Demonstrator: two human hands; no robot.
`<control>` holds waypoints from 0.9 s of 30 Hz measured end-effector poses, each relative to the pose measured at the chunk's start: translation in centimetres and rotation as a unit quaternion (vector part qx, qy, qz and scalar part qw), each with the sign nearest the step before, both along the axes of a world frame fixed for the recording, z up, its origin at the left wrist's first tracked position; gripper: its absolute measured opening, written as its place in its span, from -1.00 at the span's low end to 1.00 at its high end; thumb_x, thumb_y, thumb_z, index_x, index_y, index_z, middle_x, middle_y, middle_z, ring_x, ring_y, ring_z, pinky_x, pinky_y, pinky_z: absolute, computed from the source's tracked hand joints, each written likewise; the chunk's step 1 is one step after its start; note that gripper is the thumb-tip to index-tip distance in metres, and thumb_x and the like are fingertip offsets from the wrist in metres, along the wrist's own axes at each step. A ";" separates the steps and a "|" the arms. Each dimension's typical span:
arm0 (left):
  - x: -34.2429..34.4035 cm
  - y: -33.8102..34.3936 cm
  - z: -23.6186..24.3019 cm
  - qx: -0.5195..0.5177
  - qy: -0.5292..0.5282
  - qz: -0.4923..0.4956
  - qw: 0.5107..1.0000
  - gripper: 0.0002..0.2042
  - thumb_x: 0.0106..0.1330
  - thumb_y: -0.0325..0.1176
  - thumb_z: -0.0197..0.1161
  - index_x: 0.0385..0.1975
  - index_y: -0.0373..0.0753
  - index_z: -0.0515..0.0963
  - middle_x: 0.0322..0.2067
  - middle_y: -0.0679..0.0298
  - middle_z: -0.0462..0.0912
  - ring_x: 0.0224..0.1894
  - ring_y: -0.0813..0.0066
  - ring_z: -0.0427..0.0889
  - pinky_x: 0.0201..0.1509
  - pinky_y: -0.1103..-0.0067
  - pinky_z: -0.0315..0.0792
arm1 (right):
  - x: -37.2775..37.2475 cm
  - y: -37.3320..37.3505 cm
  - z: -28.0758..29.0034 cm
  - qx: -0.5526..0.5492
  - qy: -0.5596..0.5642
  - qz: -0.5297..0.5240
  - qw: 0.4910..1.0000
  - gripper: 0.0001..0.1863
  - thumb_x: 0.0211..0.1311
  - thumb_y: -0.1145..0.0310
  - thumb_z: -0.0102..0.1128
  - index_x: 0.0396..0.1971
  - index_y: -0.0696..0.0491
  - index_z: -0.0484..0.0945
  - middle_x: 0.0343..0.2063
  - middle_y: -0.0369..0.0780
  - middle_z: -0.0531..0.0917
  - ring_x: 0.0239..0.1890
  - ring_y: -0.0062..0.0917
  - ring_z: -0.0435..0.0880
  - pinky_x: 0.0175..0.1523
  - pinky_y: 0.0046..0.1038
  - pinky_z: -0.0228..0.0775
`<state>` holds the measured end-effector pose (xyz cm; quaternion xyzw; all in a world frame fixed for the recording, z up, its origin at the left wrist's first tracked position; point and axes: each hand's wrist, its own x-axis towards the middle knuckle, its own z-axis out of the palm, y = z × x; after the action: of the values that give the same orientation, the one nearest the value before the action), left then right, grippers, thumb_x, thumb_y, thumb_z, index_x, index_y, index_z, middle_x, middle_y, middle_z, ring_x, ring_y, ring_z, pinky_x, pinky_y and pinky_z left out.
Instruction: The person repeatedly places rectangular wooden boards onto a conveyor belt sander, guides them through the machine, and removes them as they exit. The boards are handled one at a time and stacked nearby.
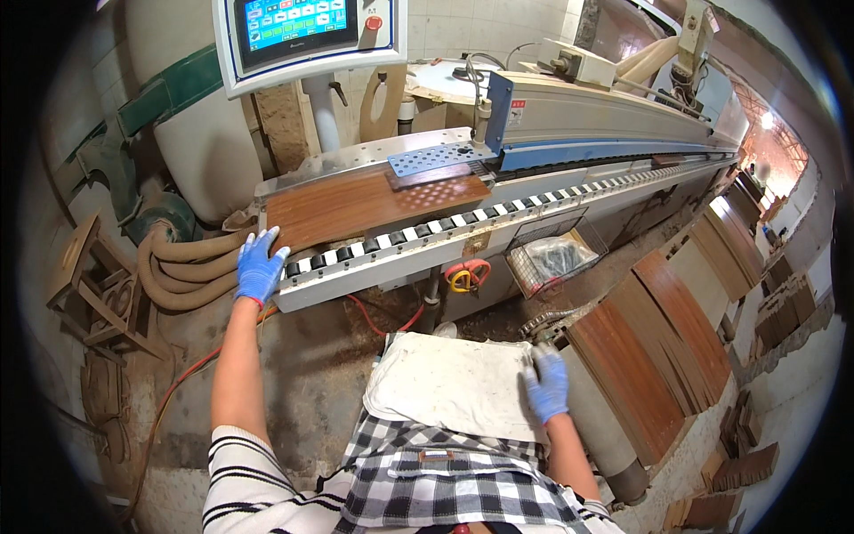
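Observation:
My left hand (259,267), in a blue and white work glove, reaches to the left end of the edging machine. Its fingers are spread, with the tips at the near left corner of a reddish-brown wooden board (338,206). This board lies flat on the machine bed, under a perforated blue plate (431,160). A smaller dark wood piece (429,177) lies partly below that plate. My right hand (547,384), gloved alike, is low beside the white cloth (454,383) over my lap. Its fingers are stretched out, somewhat blurred, with nothing visible in them.
A roller rail (418,233) runs along the machine's front. A control screen (298,27) with a red button stands above. Stacked boards (636,351) lie at right beside a grey roller (596,418). Ribbed hoses (178,271) and a wooden stool (84,285) are at left; a wire basket (556,258) hangs below.

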<state>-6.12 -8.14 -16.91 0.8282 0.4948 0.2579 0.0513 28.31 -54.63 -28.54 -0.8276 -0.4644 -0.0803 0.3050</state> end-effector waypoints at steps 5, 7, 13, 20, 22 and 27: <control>3.6 -1.0 0.5 0.018 0.048 0.003 0.999 -0.46 0.29 0.02 0.14 0.26 0.03 0.36 0.26 0.09 0.38 0.37 0.07 0.19 0.46 0.24 -0.07 | 7.4 -0.6 0.0 -0.113 -0.066 -0.124 0.984 -0.43 0.12 0.28 0.20 0.18 0.07 0.39 0.22 -0.09 0.41 0.27 -0.16 0.30 0.37 -0.18 0.07; 5.4 -1.2 0.4 0.026 0.069 0.007 0.997 -0.45 0.30 0.06 0.12 0.28 0.05 0.34 0.27 0.10 0.37 0.37 0.09 0.20 0.46 0.24 -0.08 | 9.9 -0.4 -0.5 -0.179 -0.102 -0.136 0.969 -0.39 0.12 0.26 0.21 0.21 0.05 0.36 0.24 -0.12 0.37 0.29 -0.18 0.27 0.38 -0.17 0.04; 10.5 -3.1 0.9 0.036 0.056 -0.017 0.998 -0.39 0.32 0.11 0.07 0.30 -0.05 0.30 0.29 0.11 0.34 0.38 0.10 0.19 0.47 0.25 -0.06 | 14.1 -0.2 -2.4 -0.235 -0.172 -0.101 0.951 -0.52 0.09 0.41 0.10 0.10 -0.04 0.48 0.19 -0.22 0.43 0.21 -0.25 0.36 0.26 -0.21 0.19; 10.8 -4.6 1.5 0.051 0.062 -0.025 0.996 -0.39 0.35 0.12 0.01 0.29 -0.13 0.31 0.26 0.08 0.37 0.35 0.11 0.26 0.46 0.29 0.00 | 10.5 -2.1 -3.0 -0.161 -0.207 -0.097 0.960 -0.59 0.07 0.46 0.07 -0.01 -0.03 0.53 0.05 -0.23 0.51 0.10 -0.25 0.44 0.19 -0.23 0.27; 10.8 -4.6 1.5 0.055 0.060 -0.022 0.996 -0.40 0.36 0.12 0.00 0.28 -0.14 0.32 0.26 0.09 0.38 0.34 0.12 0.27 0.45 0.29 0.01 | 7.9 -2.8 -2.5 -0.135 -0.216 -0.085 0.963 -0.58 0.05 0.46 0.10 0.00 -0.01 0.51 0.04 -0.21 0.52 0.09 -0.24 0.44 0.19 -0.22 0.27; 10.5 -4.4 0.8 0.070 0.065 -0.016 0.995 -0.42 0.37 0.10 -0.01 0.27 -0.14 0.35 0.25 0.09 0.39 0.33 0.13 0.29 0.45 0.29 0.02 | 0.9 -6.2 -1.1 -0.036 -0.148 -0.021 0.988 -0.62 0.09 0.40 0.19 -0.02 0.01 0.53 -0.07 -0.15 0.59 0.01 -0.16 0.50 0.13 -0.16 0.31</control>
<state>4.33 -12.54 -16.10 0.8526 0.4647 0.2365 -0.0351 29.26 -60.80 -29.67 -0.8265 -0.4898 -0.1911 0.2012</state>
